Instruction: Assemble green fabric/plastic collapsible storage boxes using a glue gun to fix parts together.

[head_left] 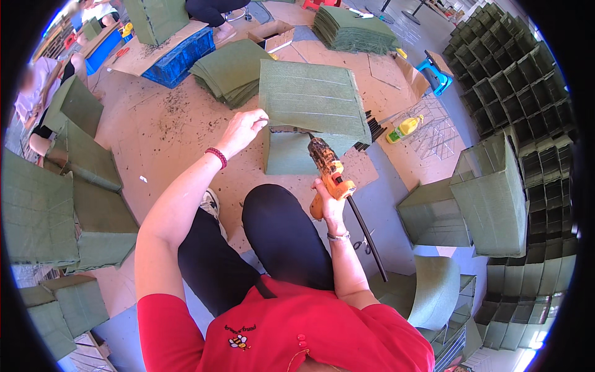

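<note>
A green fabric-covered box (313,93) stands before my knees, with pale lines running across its top. At its near left corner my left hand (243,131) is closed in a pinch on the edge of the green fabric, where a gap shows between top and front side. My right hand (330,201) is wrapped around the orange handle of a hot glue gun (325,158), its body blackened and smeared. The gun's nozzle points at that open edge, touching or very near it. A long black glue stick (367,237) sticks out of the gun's back.
Stacked green sheets (232,71) lie beyond the box, with more sheets (353,30) farther back. Right of the box are black sticks (375,129), a yellow-green bottle (405,129) and wire frames (437,133). Scissors (362,243) lie by my right forearm. Green boxes (489,192) crowd both sides. Other people sit at far left.
</note>
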Available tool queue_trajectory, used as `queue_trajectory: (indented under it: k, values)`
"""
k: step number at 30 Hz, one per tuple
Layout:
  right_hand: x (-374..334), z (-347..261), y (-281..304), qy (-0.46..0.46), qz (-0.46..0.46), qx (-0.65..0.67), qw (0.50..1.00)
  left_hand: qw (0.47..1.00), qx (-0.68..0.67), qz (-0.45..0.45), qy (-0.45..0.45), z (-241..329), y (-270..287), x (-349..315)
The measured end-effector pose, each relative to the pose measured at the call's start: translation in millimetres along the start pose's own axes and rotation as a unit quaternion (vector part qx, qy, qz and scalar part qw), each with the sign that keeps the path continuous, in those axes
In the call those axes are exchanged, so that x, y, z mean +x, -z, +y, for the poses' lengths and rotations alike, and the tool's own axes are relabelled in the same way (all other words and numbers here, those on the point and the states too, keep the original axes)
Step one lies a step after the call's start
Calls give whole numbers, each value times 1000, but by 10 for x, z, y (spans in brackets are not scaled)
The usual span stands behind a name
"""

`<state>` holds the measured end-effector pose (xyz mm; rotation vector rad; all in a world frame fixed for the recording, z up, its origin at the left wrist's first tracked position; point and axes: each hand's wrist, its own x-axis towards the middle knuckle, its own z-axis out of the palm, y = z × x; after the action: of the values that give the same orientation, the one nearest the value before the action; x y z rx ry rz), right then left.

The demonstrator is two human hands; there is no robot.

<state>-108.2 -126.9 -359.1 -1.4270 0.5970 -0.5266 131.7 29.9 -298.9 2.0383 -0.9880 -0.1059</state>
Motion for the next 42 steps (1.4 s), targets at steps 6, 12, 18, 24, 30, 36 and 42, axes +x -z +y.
queue_trajectory:
  k: [6,12,18,24,30,36,42]
  values:
    - [7,-9,21,2,19,10,1000,1000,1,-9,4,29,29,-21]
    - [-8,-48,25,15,26,1,1000,1000,2,-19,18,40,43,-13]
    - [13,-16,46,17,26,13,999,1000,-12,-9,15,30,40,-5]
    - [17,-7,89,4,41,10,999,1000,-8,-8,11,41,41,0]
    - [45,12,123,14,56,27,998,1000,-19,2,7,-26,24,-3]
    - [106,90,208,33,65,16,997,1000,-15,-4,22,-15,17,8]
    - [123,78,235,34,83,32,995,999,-31,15,14,-65,-20,9]
